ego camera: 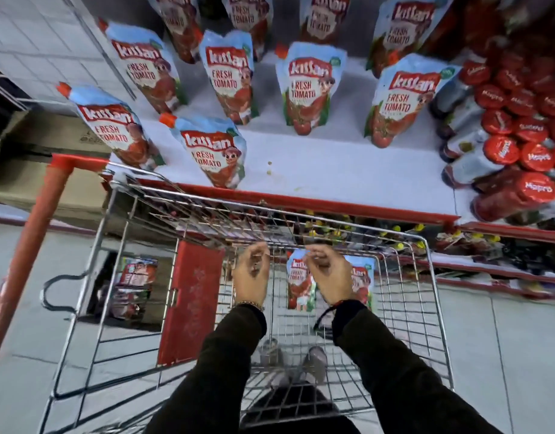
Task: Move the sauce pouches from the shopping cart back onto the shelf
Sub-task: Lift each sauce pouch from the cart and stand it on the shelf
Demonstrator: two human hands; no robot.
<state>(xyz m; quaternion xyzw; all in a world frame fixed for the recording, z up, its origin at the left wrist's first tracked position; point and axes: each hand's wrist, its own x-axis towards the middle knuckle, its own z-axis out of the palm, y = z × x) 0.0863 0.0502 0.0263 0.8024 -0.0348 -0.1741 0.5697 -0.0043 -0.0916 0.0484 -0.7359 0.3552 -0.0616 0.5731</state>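
Two Kissan tomato sauce pouches lie on the floor of the wire shopping cart (pixel 434 277). One pouch (pixel 298 286) shows between my hands. The other pouch (pixel 365 277) is partly hidden behind my right hand. My left hand (pixel 251 277) hangs inside the cart to the left of the pouches, fingers loosely curled, holding nothing. My right hand (pixel 329 277) hovers over the two pouches with its fingers bent and nothing gripped. Above the cart, the white shelf (pixel 332 170) with a red front edge carries several upright pouches of the same kind (pixel 216 155).
Red-lidded jars (pixel 504 126) crowd the right end of the shelf. A lower shelf with bottles (pixel 395 242) runs behind the cart's far rim. A red post (pixel 35 239) stands at the left, and a red flap (pixel 191 302) hangs inside the cart. More packets (pixel 136 277) sit low beyond the cart's left side.
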